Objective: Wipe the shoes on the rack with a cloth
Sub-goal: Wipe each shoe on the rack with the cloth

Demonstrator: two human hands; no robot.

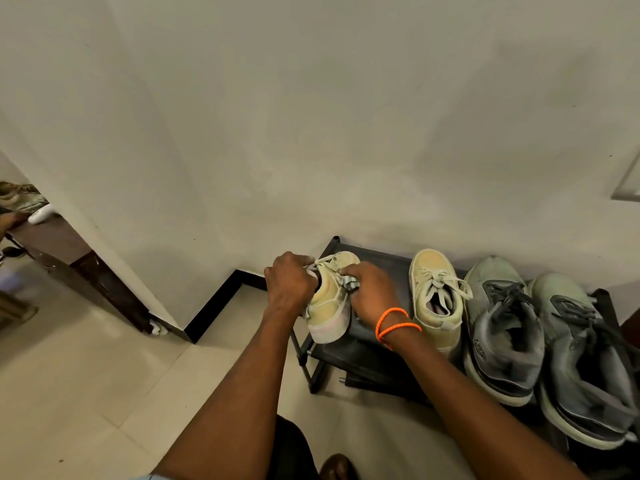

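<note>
Item: pale yellow canvas sneaker (329, 299), toe pointing away, my left hand (289, 280) is gripping it, my right hand (369, 292) is pinching a crumpled grey cloth (348, 282) against its right flank.

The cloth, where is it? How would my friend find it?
Find the black shoe rack against the wall. At its left end, both hands hold up a pale yellow sneaker. The cloth is the small grey crumpled wad that the right hand, the one with orange wristbands, presses on that sneaker.
</note>
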